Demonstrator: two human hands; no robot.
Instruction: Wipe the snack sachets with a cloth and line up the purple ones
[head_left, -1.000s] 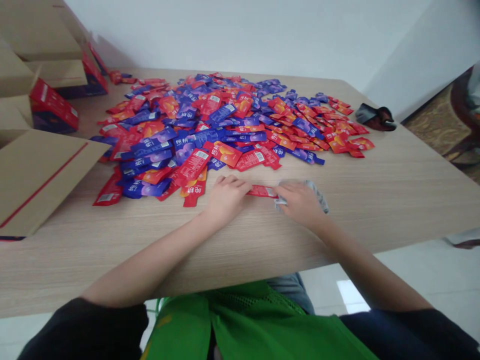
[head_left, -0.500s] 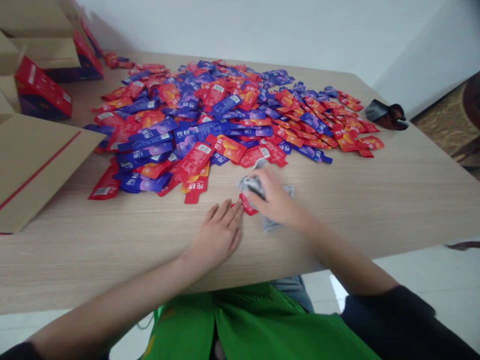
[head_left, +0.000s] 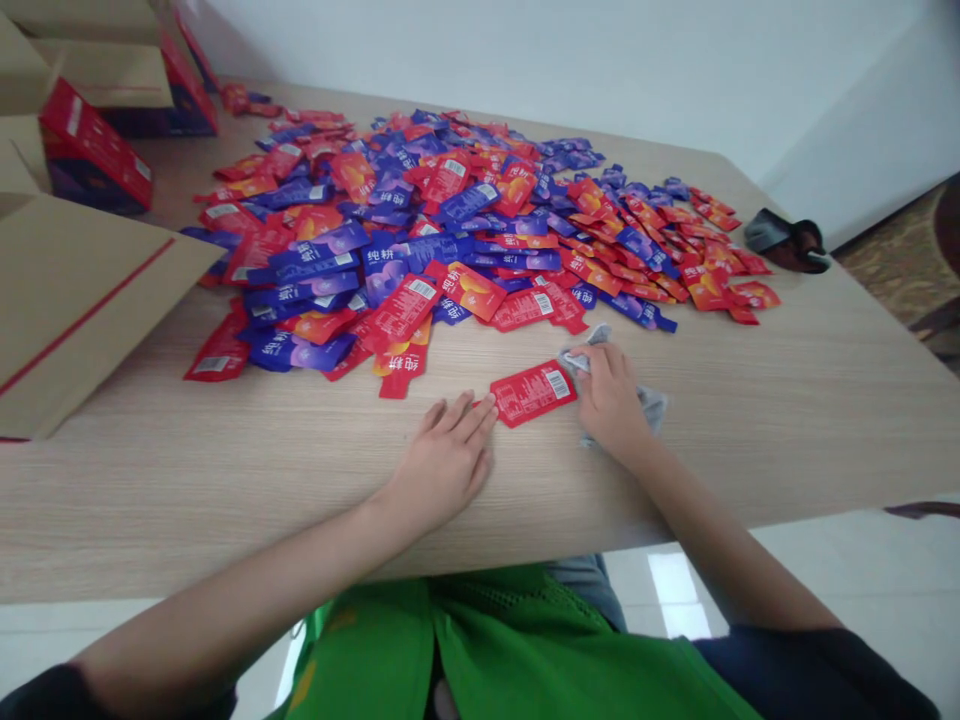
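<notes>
Attire comprises a green garment with yellow markings and a mesh-textured patch, dark sleeves and blue denim, the left hand and right hand being bare.

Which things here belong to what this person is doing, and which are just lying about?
Part of the job:
- red packet, touched at one end by the left hand
- grey cloth, in the right hand
- heap of red and purple packets, probably

Seemingly lying about:
- open cardboard boxes, though perhaps related
- dark object at right, too unclear to name
</notes>
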